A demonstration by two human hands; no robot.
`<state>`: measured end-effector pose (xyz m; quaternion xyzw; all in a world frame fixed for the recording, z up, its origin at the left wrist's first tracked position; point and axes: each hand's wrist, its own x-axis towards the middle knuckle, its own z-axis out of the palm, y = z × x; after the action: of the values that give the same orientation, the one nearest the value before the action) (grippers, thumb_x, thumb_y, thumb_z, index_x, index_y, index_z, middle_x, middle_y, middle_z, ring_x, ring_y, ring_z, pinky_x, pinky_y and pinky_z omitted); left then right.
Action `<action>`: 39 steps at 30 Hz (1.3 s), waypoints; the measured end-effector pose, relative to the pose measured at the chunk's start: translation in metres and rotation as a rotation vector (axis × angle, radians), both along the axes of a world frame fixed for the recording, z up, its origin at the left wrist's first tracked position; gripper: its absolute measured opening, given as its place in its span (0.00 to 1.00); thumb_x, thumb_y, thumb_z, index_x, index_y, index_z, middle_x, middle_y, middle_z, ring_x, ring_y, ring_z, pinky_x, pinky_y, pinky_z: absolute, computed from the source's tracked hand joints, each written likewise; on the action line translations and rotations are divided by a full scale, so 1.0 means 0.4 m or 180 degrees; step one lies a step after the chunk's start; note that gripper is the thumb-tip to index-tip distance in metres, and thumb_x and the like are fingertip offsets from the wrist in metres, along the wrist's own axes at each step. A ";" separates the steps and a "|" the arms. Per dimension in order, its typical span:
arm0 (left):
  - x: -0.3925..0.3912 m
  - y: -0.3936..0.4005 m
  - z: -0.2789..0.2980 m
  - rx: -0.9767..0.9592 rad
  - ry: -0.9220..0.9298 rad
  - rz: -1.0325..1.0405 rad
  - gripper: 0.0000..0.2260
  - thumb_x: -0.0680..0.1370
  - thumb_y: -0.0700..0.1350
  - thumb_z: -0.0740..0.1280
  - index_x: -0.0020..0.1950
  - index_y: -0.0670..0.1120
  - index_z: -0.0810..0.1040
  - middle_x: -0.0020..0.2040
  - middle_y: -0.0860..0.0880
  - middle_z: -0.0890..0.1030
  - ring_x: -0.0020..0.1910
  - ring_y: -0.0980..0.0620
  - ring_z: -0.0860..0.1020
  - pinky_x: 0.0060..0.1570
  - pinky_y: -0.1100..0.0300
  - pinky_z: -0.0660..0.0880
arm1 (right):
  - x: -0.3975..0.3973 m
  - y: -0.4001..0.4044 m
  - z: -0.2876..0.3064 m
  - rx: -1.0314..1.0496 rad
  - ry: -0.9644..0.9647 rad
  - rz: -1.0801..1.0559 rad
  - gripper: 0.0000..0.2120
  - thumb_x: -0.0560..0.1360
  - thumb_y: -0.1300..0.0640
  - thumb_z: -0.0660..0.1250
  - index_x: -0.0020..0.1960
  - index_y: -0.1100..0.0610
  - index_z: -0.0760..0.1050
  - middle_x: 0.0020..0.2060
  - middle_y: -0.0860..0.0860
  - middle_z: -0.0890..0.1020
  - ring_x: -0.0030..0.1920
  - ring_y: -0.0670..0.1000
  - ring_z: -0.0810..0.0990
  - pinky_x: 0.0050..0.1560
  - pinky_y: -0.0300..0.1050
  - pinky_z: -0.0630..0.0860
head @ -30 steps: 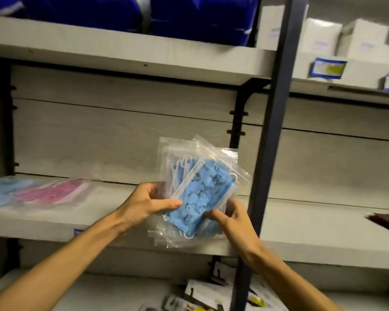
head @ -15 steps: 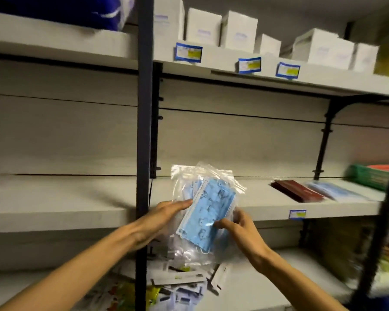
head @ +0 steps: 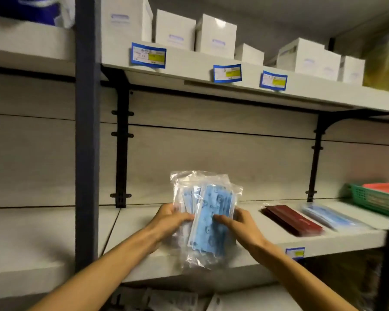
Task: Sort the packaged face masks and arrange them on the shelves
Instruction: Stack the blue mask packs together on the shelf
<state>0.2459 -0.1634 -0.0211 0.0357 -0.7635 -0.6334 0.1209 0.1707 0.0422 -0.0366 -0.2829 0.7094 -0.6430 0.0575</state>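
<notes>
A bundle of clear packets with blue patterned face masks (head: 208, 212) is held upright over the front of the middle shelf (head: 144, 223). My left hand (head: 170, 221) grips the bundle's left side, thumb across the front. My right hand (head: 238, 225) holds its right side, thumb pressed on the front packet. Further right on the same shelf lie a dark red mask pack (head: 292, 219) and a light blue mask pack (head: 330, 217), both flat.
A dark upright post (head: 87, 140) stands left of the bundle. White boxes (head: 213, 34) line the upper shelf above blue price tags (head: 148, 55). A green basket (head: 371, 198) sits at the far right. Loose packets lie on the lower shelf (head: 173, 299).
The view has swung right: the post now stands left of the bundle, and the pink and blue packs at left are out of sight. Both hands kept hold of the bundle, now lower over the shelf.
</notes>
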 end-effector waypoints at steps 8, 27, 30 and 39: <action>-0.221 -0.061 0.023 0.1305 0.0279 0.0536 0.31 0.64 0.58 0.71 0.64 0.46 0.80 0.64 0.44 0.81 0.66 0.42 0.76 0.71 0.43 0.68 | -0.204 -0.093 0.062 0.0011 -0.0096 -0.0305 0.09 0.76 0.67 0.70 0.53 0.58 0.75 0.47 0.55 0.85 0.40 0.49 0.87 0.36 0.37 0.80; -0.368 -0.085 -0.050 0.0926 0.0735 0.1238 0.12 0.72 0.43 0.77 0.54 0.45 0.82 0.45 0.53 0.88 0.43 0.57 0.85 0.38 0.68 0.77 | -0.497 -0.158 0.041 -0.0541 -0.1042 0.0267 0.18 0.72 0.52 0.76 0.54 0.65 0.81 0.43 0.61 0.87 0.37 0.57 0.86 0.37 0.44 0.81; -0.372 -0.092 -0.056 0.1044 0.0612 0.1356 0.17 0.66 0.52 0.81 0.50 0.53 0.78 0.42 0.62 0.85 0.46 0.60 0.80 0.41 0.63 0.72 | -0.501 -0.170 0.022 -0.0772 -0.1193 0.0328 0.12 0.74 0.57 0.74 0.50 0.67 0.81 0.39 0.63 0.86 0.33 0.57 0.84 0.32 0.44 0.80; -0.395 -0.137 -0.065 0.1271 0.0183 0.1530 0.22 0.70 0.54 0.77 0.60 0.46 0.79 0.52 0.46 0.85 0.52 0.44 0.83 0.48 0.52 0.77 | -0.527 -0.130 0.041 -0.0748 -0.0978 -0.0055 0.16 0.74 0.55 0.75 0.54 0.66 0.77 0.37 0.59 0.85 0.33 0.54 0.83 0.32 0.43 0.79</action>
<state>0.0878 -0.2182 -0.0473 0.2203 -0.5900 -0.7248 0.2794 -0.0401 -0.0097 -0.0201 -0.1801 0.6147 -0.7575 0.1261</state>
